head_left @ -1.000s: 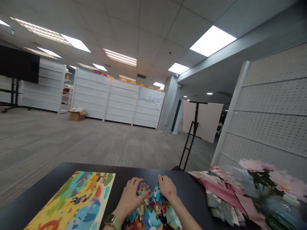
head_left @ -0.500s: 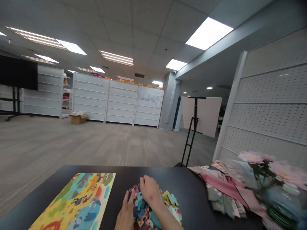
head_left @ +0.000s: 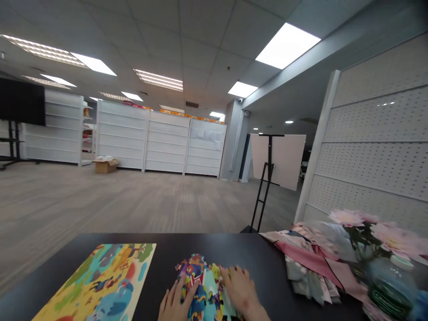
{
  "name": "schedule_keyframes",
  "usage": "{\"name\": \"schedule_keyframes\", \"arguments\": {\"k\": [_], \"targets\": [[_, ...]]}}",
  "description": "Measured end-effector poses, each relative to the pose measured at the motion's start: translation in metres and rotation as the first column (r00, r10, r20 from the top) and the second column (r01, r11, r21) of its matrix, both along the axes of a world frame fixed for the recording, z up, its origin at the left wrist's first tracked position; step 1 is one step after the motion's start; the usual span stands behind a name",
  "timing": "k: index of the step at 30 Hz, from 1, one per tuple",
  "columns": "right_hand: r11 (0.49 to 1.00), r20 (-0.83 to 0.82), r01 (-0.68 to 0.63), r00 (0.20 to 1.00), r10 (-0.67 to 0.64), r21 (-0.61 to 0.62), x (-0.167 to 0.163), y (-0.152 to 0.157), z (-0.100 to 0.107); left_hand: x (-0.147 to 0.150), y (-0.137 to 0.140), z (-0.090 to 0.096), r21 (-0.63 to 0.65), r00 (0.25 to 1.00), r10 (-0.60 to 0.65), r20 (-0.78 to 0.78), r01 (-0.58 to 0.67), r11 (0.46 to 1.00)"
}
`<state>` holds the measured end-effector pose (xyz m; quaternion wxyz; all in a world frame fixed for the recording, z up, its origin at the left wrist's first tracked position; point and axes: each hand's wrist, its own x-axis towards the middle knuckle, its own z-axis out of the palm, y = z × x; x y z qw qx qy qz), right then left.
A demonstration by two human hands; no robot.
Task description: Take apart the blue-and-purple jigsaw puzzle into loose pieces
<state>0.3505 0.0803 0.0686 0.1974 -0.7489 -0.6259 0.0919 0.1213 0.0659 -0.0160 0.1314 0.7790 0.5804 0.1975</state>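
Observation:
A heap of colourful jigsaw puzzle pieces (head_left: 209,290) lies on the dark table (head_left: 264,276) in front of me. My left hand (head_left: 175,303) rests at the heap's left edge, its fingers spread and touching the pieces. On the opposite side, my right hand (head_left: 241,292) lies palm down with stretched fingers, touching the heap's right edge. Neither hand has a piece visibly gripped. To the left lies a flat picture sheet (head_left: 110,281) with cartoon animals on yellow and blue, apart from both hands.
Folded cloths (head_left: 310,263) with a pink band lie at the table's right. Beside them stand pink flowers (head_left: 384,232) and a plastic bottle (head_left: 391,290). Beyond the table are a black easel (head_left: 264,191), white shelves (head_left: 167,142) and a cardboard box (head_left: 106,166).
My right hand has moved right, off the top of the heap to its right side. The left hand has spread onto the left edge. More of the pieces now show; the view has shifted slightly.

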Motion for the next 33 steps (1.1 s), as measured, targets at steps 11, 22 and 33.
{"name": "schedule_keyframes", "arguments": {"k": [11,22,33], "targets": [[0.983,-0.289,-0.153,0.941,0.177,0.106,-0.034,0.020,-0.028,0.017,0.009,0.016,0.017,0.995,-0.092,-0.041,0.093,0.996],[0.944,-0.600,-0.187,0.734,0.318,0.272,-0.016,0.009,-0.029,-0.026,0.009,0.044,0.196,0.930,-0.272,0.248,0.227,0.954],[0.953,-0.613,-0.096,0.746,0.260,0.287,-0.021,-0.009,-0.032,0.004,0.019,0.079,0.333,0.869,-0.346,0.354,0.228,0.915]]}}
